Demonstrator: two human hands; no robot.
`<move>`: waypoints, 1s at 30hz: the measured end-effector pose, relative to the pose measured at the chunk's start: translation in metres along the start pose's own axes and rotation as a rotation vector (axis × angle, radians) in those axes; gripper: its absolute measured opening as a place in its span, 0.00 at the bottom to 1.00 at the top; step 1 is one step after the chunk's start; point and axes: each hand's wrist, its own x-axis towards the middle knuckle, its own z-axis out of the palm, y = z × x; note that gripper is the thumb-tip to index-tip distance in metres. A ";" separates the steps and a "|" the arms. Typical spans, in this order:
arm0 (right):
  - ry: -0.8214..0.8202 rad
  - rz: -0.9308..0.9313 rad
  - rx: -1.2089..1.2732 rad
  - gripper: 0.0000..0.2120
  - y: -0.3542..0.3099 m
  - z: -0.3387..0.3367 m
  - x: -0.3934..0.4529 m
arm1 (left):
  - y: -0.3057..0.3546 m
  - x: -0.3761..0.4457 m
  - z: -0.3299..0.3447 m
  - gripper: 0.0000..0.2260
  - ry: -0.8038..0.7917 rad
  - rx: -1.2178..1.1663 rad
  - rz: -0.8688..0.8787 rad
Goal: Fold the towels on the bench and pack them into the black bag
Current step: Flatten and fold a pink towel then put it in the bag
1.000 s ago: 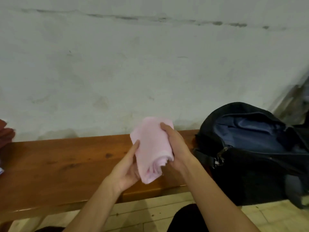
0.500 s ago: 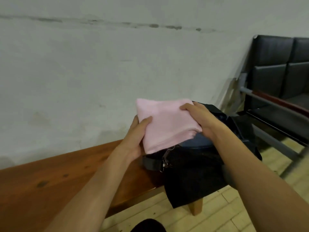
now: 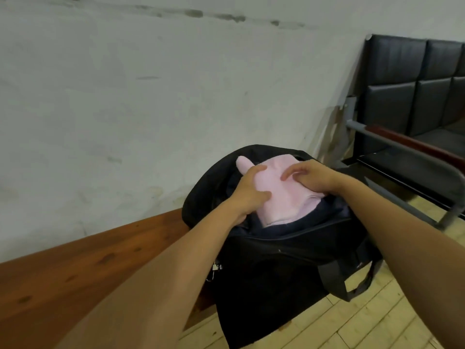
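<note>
Both hands hold the folded pink towel (image 3: 284, 197) inside the open mouth of the black bag (image 3: 276, 268). Curled along the towel's left edge, the left hand (image 3: 247, 193) has its thumb lying across the top of the cloth and its fingers wrapped against the side — a clear grip on the fold. On the towel's right side, the right hand (image 3: 310, 176) rests with its fingers bent and its fingertips pushing down into the cloth; how far the thumb wraps under cannot be told.

Most of the towel lies within the bag's opening, on the dark blue lining (image 3: 324, 215), with one corner poking up against the bag's far wall. Unzipped along its top, the bag sits on the right end of the brown wooden bench (image 3: 83, 270), its front hanging over the bench's near edge and a strap (image 3: 337, 280) looping down at the right.

Behind the bench stands a stained pale wall (image 3: 151, 96). Farther right are black padded seats (image 3: 412, 84) on a grey metal frame (image 3: 407, 170) — and pale wooden flooring (image 3: 372, 323) below.
</note>
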 end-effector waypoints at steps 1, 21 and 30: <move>-0.023 -0.004 -0.061 0.26 0.003 -0.002 0.004 | -0.004 0.006 0.004 0.31 -0.021 -0.003 -0.025; -0.181 0.297 -0.745 0.36 0.043 0.060 0.009 | -0.044 0.034 0.020 0.51 -0.206 1.092 -0.045; -0.239 0.165 -0.473 0.33 0.033 0.079 0.032 | -0.046 0.047 0.020 0.59 -0.293 1.244 -0.159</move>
